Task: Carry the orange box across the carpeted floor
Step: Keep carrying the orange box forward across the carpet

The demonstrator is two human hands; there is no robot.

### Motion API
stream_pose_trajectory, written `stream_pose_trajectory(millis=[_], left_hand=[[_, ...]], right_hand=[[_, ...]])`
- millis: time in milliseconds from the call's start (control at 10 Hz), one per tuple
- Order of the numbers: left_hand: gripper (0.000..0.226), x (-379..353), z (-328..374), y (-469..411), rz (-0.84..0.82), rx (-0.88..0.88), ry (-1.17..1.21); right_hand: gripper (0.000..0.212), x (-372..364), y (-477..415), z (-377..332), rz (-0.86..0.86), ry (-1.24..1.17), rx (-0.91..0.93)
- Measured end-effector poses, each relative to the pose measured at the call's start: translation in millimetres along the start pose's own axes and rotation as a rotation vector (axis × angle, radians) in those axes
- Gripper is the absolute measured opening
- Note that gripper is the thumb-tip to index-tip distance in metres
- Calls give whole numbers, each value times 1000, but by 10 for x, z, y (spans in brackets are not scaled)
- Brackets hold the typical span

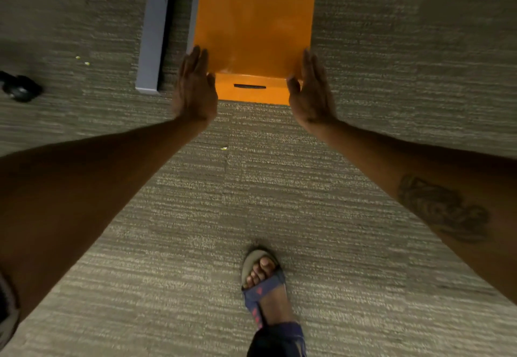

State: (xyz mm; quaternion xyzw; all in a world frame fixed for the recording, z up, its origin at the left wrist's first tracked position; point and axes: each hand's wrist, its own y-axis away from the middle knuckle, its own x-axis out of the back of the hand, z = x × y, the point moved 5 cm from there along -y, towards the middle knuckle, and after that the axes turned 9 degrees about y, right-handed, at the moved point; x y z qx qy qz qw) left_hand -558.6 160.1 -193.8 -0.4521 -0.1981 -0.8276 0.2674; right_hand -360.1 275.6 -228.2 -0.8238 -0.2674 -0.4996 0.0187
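Note:
A glossy orange box with a dark slot handle on its near end fills the top middle of the view, above the grey carpeted floor. My left hand is pressed flat against the box's left side at the near corner. My right hand is pressed flat against its right side. Fingers of both hands are extended along the sides, clamping the box between the palms. The far end of the box runs out of the frame.
A grey metal furniture leg lies on the carpet just left of the box. A black caster wheel sits at the far left. My sandalled foot steps on the carpet below. Small crumbs dot the floor.

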Motion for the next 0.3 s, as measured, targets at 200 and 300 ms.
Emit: stream_pose_trajectory(millis=[200, 300], left_hand=[[60, -72, 438, 493, -143, -50, -52], [63, -71, 710, 781, -188, -58, -59]], right_hand=[[63, 370, 428, 145, -77, 122, 100], [60, 674, 680, 145, -70, 121, 153]])
